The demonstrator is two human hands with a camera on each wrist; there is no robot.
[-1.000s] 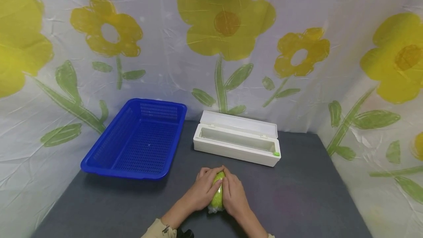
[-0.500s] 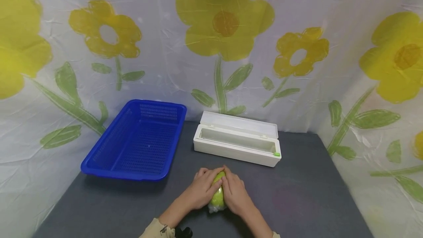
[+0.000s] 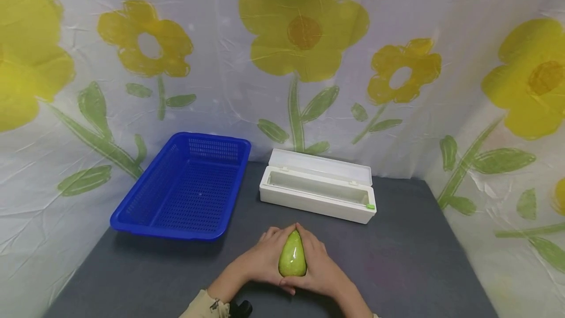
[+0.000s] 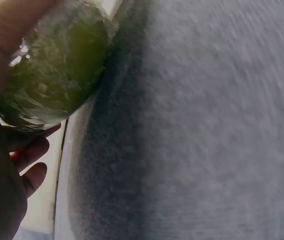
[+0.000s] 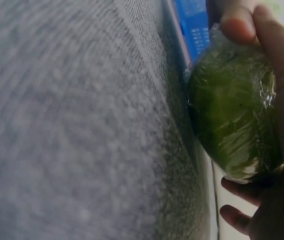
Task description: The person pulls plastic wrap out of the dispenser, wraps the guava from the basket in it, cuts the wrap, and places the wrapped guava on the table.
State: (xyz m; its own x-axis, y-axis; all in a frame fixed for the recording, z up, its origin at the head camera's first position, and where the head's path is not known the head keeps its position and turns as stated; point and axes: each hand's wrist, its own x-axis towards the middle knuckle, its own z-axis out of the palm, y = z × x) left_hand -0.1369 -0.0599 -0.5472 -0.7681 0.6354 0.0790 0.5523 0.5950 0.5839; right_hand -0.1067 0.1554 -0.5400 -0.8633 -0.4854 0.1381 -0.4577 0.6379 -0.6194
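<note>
A green pear point(image 3: 293, 256) wrapped in clear, crinkled plastic film stands between both hands near the front of the table, its narrow end pointing away. My left hand point(image 3: 264, 258) grips its left side and my right hand point(image 3: 320, 268) its right side. The fingertips meet above the narrow end, and the thumbs come together below the broad end. In the left wrist view the film bunches over the pear point(image 4: 66, 70), close over the tabletop. Loose film also shows around the pear point(image 5: 232, 110) in the right wrist view.
A blue plastic basket point(image 3: 236, 200) stands at the back left of the dark grey table point(image 3: 397, 259). Behind the hands lies a long white cling film box point(image 3: 309, 202) with its lid raised and a green slider at its right end. A flowered curtain point(image 3: 220, 87) surrounds the table.
Both hands have turned the pear, so its smooth face shows where bunched film hung at the near end. The thumbs have moved from its top to below the broad end.
</note>
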